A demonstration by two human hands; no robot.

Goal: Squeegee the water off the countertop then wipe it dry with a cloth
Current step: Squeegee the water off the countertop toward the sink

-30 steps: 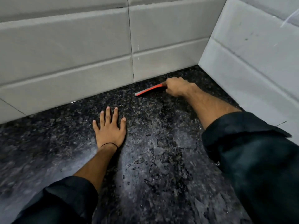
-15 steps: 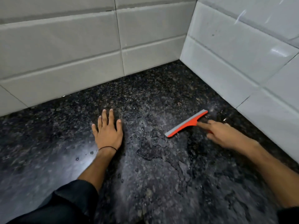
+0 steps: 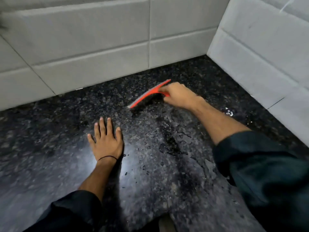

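- My right hand (image 3: pixel 178 96) has its fingers (image 3: pixel 164 89) closed around the handle of the red squeegee (image 3: pixel 150 93), far on the counter (image 3: pixel 50 164) near the tiled back wall (image 3: pixel 83 47).
- The squeegee's long axis runs diagonally: one blade end points up and right toward the corner where the back wall meets the tiled side wall (image 3: pixel 260 56), the other down and left toward my left hand (image 3: pixel 105 141).
- Its lower-left end sits at the counter surface; whether the whole edge touches, I cannot tell.
- My left hand lies flat, palm down, fingers spread and holding nothing, well apart from the squeegee, a thin black band (image 3: pixel 107 157) at the wrist.
- Water (image 3: pixel 168 146) lies in patches and droplets on the dark speckled counter between my arms, nearer than the blade.
- Dark sleeves (image 3: pixel 267 173) cover both forearms.
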